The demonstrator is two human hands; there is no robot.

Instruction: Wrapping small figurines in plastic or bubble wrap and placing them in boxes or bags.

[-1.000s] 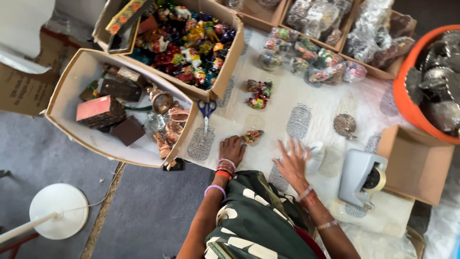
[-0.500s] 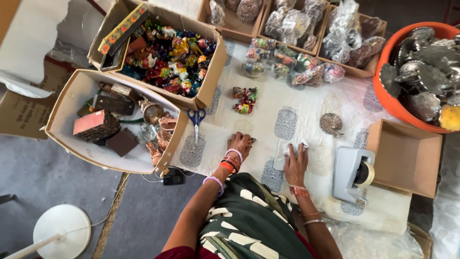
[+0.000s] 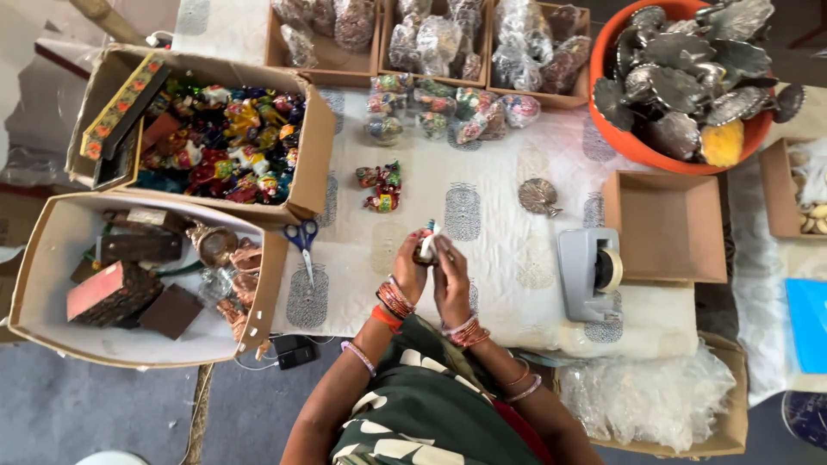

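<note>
A second ago both hands lay flat on the cloth-covered surface point(image 3: 508, 284); now they are lifted and brought together at the lower middle of the frame, above the cloth. The left hand point(image 3: 410, 269) and the right hand point(image 3: 450, 277) close together around a small painted figurine point(image 3: 425, 244), of which only the top shows between the fingers; each grip is clenched on it. I judge that the piece was just picked up and is now being handled or turned. Just above the hands, on the cloth, lie two more small painted figurines point(image 3: 380, 187), and a silver leaf-shaped ornament point(image 3: 538, 196) lies to the right of them. Blue-handled scissors point(image 3: 303, 241) rest to the left of the hands, beside the cardboard box of colourful figurines point(image 3: 314, 164). A grey tape dispenser point(image 3: 590, 273) stands at the right, near an empty open box point(image 3: 668, 226).
</note>
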